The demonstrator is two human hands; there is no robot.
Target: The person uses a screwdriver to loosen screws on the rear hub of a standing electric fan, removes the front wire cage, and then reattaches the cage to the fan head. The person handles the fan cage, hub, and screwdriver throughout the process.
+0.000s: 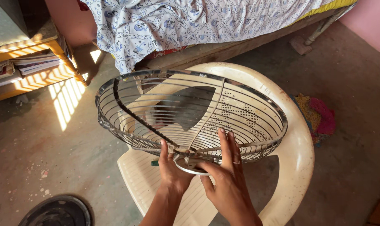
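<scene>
Floor: bare concrete around the cream plastic chair [296, 155], with a bed [190, 21] beyond it.
Guard: your wire fan guard [190, 115] is tilted above the chair seat.
Left hand [171, 171]: clasps the hub, thumb up.
Right hand [227, 184]: fingers spread across the wires, steadying.
Handling: likely light, springy, awkwardly wide; you'd best grip the hub ring or rim.
</scene>
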